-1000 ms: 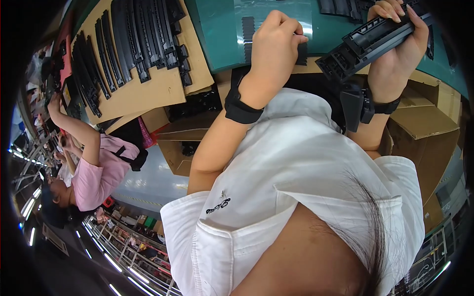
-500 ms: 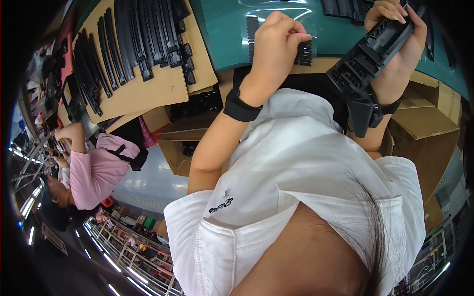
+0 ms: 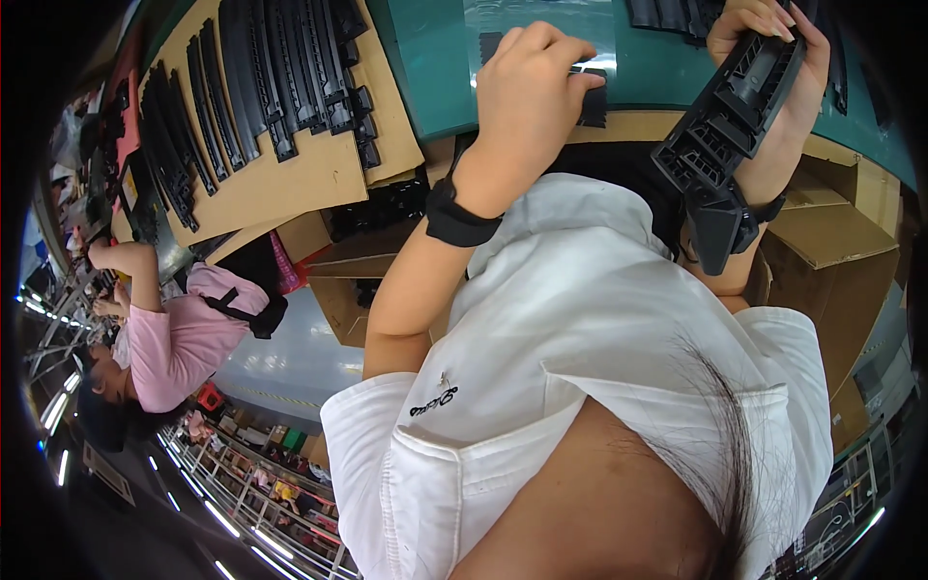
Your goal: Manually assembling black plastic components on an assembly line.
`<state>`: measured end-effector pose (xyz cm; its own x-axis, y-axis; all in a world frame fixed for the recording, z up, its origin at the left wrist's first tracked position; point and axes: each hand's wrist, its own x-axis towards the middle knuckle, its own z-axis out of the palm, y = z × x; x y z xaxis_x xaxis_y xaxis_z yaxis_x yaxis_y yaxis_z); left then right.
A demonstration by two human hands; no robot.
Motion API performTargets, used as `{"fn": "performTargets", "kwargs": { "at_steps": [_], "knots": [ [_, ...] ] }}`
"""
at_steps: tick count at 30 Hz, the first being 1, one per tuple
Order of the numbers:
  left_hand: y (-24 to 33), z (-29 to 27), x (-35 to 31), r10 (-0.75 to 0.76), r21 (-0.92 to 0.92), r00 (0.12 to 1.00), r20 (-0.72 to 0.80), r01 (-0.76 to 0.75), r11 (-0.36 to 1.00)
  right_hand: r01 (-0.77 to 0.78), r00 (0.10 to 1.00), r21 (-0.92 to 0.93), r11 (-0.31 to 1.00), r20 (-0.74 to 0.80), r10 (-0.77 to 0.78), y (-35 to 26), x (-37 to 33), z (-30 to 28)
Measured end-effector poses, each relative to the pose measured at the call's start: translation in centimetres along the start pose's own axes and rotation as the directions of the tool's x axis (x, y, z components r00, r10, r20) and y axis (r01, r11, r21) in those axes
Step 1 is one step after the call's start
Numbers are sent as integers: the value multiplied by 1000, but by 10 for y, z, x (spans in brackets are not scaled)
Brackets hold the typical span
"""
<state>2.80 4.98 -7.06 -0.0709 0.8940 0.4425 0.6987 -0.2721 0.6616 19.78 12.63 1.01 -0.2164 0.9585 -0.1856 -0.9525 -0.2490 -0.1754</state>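
My left hand [image 3: 532,106] is over a clear plastic sheet [image 3: 541,12] that bears small black strips [image 3: 594,104]. Its thumb and index finger are apart, the other fingers curled, and I see nothing held between them. On the right, my right hand [image 3: 788,92] grips a long black plastic part [image 3: 730,116] with ribbed compartments. That part is tilted, its wedge-shaped lower end [image 3: 713,227] pointing down toward my wrist. The right palm is partly hidden behind it.
Several long black plastic strips [image 3: 275,77] lie on cardboard [image 3: 280,184] at the left of the green table [image 3: 425,58]. More black parts [image 3: 667,14] lie at the far right. Cardboard boxes [image 3: 831,227] stand by the table. A person in pink [image 3: 188,329] works at left.
My left hand has shifted slightly left, and its thumb and index finger have parted from a pinch. My right hand has turned the black part a little more upright.
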Motion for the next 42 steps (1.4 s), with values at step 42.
{"fn": "performTargets", "kwargs": {
  "at_steps": [42],
  "knots": [
    [92,-69,2,-338,-522,875,345,479,706,-226,974,79,971,25,225,-26,-3,-18]
  ]
}}
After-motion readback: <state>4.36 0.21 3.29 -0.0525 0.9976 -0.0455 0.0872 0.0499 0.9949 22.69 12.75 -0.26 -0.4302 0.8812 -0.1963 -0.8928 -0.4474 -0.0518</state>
